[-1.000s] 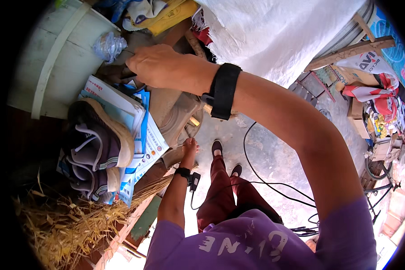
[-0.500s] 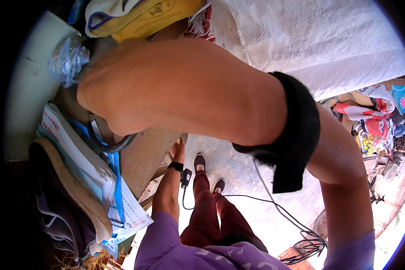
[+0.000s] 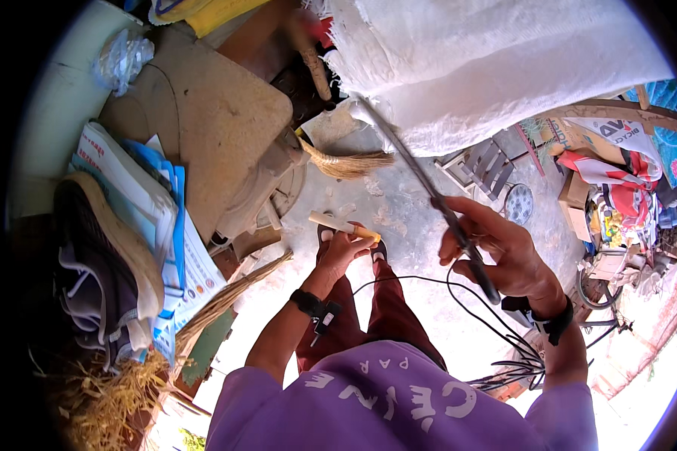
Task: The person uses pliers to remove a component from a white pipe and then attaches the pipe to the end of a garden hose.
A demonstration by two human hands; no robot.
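My right hand (image 3: 508, 248), at centre right, grips a long, thin, dark metal tool (image 3: 410, 159) slanting up to the left. Its far end comes in front of the white woven sheet's edge; its exact kind is unclear. Lower and further left, my left hand (image 3: 341, 252) holds a short pale stick (image 3: 331, 220) with a yellowish end (image 3: 367, 234). The stick lies across the fingers, above my feet. Both wrists wear black straps.
A brown board seat (image 3: 203, 105) stands at left beside papers (image 3: 139, 203) and a shoe (image 3: 113, 248). White woven sheeting (image 3: 489, 68) spans the top. A straw broom (image 3: 350, 164) and a small folding chair (image 3: 485, 169) are beyond. A black cable (image 3: 496, 338) loops beside my right arm.
My right arm has drawn back from the far left to the right, and the dark tool now shows in that hand. My left hand has moved up and right, showing the pale stick.
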